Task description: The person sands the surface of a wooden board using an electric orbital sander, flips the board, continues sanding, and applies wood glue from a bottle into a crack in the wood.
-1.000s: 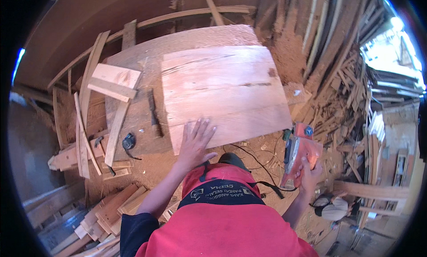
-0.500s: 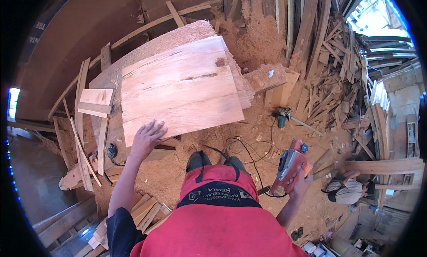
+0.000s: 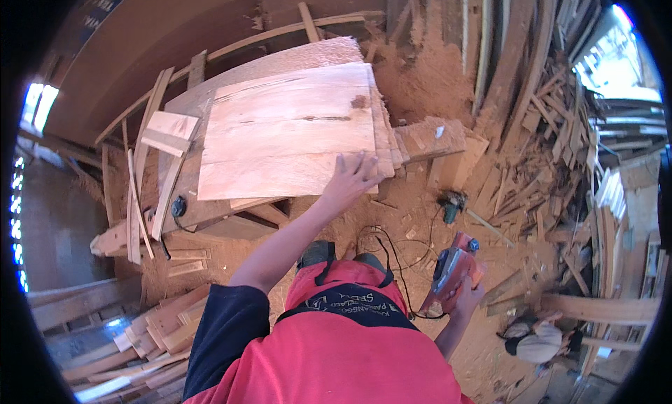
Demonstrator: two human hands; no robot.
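Observation:
A wide, pale wooden panel (image 3: 287,135) lies on a sawdust-strewn worktable, with dark cracks and a brown knot on its upper face. My left hand (image 3: 352,176) rests on the panel's near right corner, fingers spread over the wood. Low on my right side, away from the panel, my right hand (image 3: 467,299) is wrapped round the handle of a red electric planer (image 3: 450,271) with a blue front knob. A dark cord trails from the planer's rear. More rough board edges show beneath the panel's right side.
A green power tool (image 3: 453,204) sits on the sawdust-covered floor, near loose cords. Scrap wood (image 3: 546,152) is heaped at the right. Narrow planks (image 3: 143,166) and a small black device (image 3: 178,207) lie left of the panel. Another person (image 3: 537,341) crouches at the lower right.
My left hand has moved right along the panel's near edge, from its left part to its right corner. The panel has turned slightly on the table. The planer stays in my right hand.

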